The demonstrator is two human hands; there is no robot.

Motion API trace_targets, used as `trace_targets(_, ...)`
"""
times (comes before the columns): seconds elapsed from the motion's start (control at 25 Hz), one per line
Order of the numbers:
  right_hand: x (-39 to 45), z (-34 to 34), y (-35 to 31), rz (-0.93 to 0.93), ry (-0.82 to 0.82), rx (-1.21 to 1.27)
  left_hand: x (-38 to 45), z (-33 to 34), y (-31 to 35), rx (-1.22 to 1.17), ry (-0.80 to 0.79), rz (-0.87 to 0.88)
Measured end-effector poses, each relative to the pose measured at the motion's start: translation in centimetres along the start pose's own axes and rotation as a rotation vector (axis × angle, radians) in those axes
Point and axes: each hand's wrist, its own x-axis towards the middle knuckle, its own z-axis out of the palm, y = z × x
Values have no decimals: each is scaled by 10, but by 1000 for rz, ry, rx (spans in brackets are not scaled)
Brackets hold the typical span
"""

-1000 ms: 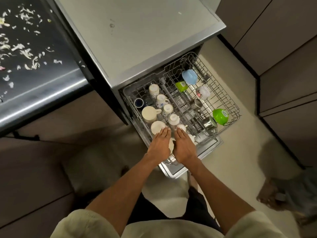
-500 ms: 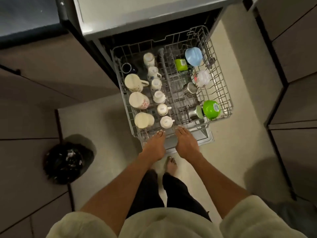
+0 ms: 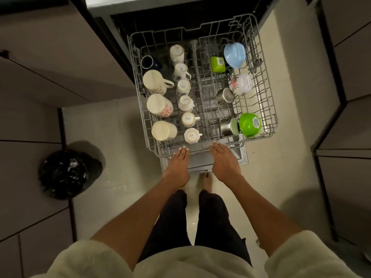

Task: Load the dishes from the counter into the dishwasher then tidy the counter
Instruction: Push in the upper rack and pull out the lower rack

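Wire rack point(image 3: 269, 109) (front edge) under 2 flat hands: left hand point(image 3: 179, 165), right hand point(image 3: 224, 160).

Domestic kitchen: a built-in dishwasher rack point(image 3: 269, 109) is standing pulled out holding mugs point(image 3: 155, 82) and bowls point(image 3: 250, 125), flat-fronted cabinets point(image 3: 50, 57) are flanking it, and a bagged bin point(image 3: 66, 173) is sitting on the tiled floor point(image 3: 112, 137).

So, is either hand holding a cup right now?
No: the left hand and right hand lie flat-fingered at the rack front edge.
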Motion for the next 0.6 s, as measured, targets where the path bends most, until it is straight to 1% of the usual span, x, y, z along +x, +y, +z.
trace_targets(0.2,23,-2,45,72,0,-46,16,-6,11,-35,55,-11)
trace_targets(0.28,30,-8,54,69,-24,-51,18,-13,12,-40,89,-24)
trace_targets(0.44,43,-21,70,-51,-138,-101,35,-25,20,-7,101,-143)
trace_targets(0.52,46,-25,73,-119,-165,-153,39,-32,22,29,77,-152)
trace_targets(0.6,45,-30,72,-173,-171,-207,38,-35,23,59,88,-134)
